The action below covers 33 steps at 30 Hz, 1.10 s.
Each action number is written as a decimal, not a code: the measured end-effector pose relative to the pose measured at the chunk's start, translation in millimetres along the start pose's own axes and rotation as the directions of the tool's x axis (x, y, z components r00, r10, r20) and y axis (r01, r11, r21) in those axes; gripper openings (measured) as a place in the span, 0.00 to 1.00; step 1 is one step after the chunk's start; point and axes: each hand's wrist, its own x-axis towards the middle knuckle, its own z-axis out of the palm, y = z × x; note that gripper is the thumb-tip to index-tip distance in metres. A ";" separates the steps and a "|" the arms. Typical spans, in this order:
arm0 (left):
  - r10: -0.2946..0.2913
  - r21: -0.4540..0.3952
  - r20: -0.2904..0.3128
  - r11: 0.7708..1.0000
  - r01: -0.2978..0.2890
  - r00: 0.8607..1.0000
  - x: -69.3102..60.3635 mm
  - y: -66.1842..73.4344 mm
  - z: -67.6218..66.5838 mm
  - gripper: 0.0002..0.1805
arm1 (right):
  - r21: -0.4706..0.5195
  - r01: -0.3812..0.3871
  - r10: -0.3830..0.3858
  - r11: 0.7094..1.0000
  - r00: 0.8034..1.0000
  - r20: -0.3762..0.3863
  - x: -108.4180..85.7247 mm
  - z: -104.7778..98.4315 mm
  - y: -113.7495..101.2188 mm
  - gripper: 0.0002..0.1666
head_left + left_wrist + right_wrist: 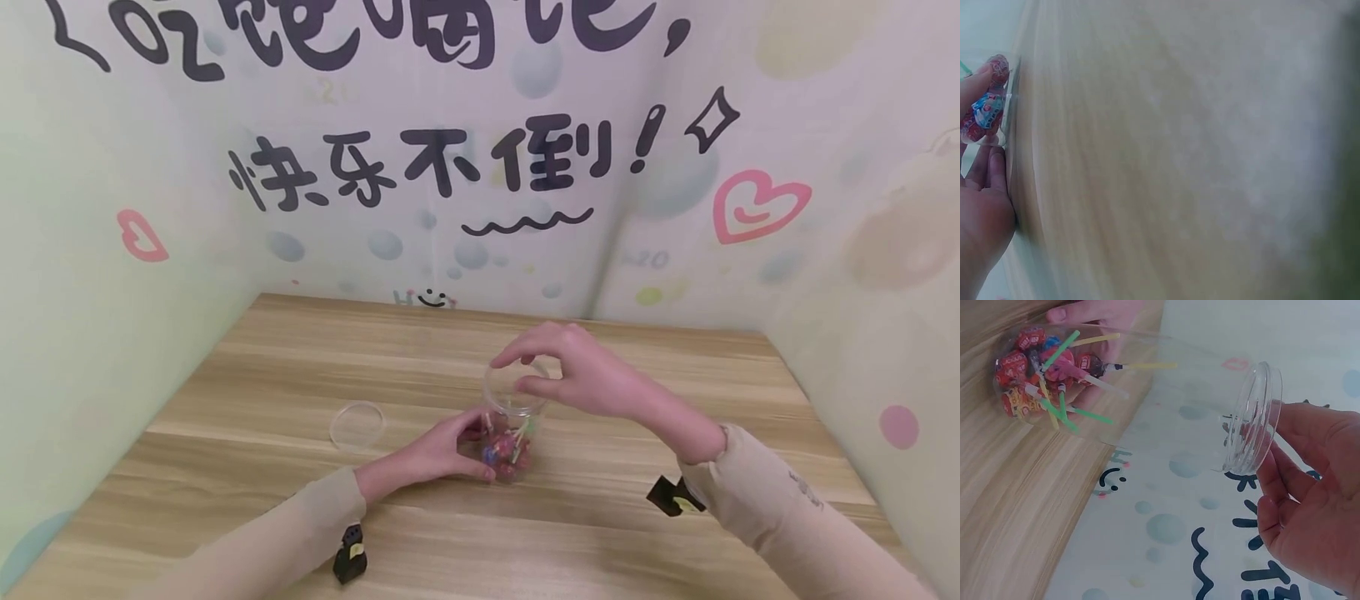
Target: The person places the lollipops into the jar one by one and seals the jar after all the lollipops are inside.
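Observation:
A clear plastic jar (517, 408) stands upright on the table, with several wrapped lollipops (1054, 375) heaped at its bottom. My left hand (442, 447) grips the lower part of the jar, thumb and fingers on opposite sides. In the left wrist view, part of that hand (985, 212) shows beside the jar at the left edge. My right hand (585, 371) is at the jar's mouth with bent, spread fingers. In the right wrist view, its fingers (1291, 475) are close against the rim, and I see nothing held between them. Whether they touch the rim I cannot tell.
A clear round lid (357, 427) lies on the wooden table (247, 383), left of the jar. Printed white walls (420, 250) close in the table at the back and both sides. Black wrist devices (350, 554) hang by the sleeves.

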 end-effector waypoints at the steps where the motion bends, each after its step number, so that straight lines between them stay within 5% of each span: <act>1: 0.001 -0.001 -0.001 1.000 -0.001 1.000 0.0 0.4 0.0 0.41 | 0.004 -0.009 0.009 1.000 1.000 -0.013 -1.5 0.2 0.9 0.17; 8: -0.014 0.000 -0.018 1.000 0.014 1.000 -2.6 3.3 -0.6 0.42 | 0.074 -0.082 0.093 0.994 0.982 -0.164 -14.4 9.2 6.7 0.20; 14: -0.015 -0.002 -0.016 1.000 0.015 1.000 -2.5 4.0 -1.7 0.40 | 0.146 -0.126 0.170 0.981 0.920 -0.354 -27.2 29.4 16.1 0.23; 19: -0.002 -0.006 -0.013 1.000 0.002 1.000 -0.9 1.9 -0.3 0.44 | 0.254 -0.158 0.251 0.954 0.884 -0.395 -39.6 42.7 27.0 0.25; 33: -0.013 -0.030 -0.022 0.999 0.012 1.000 -0.9 4.8 -0.9 0.46 | 0.416 -0.128 0.283 0.900 0.899 -0.334 -73.6 70.8 66.8 0.32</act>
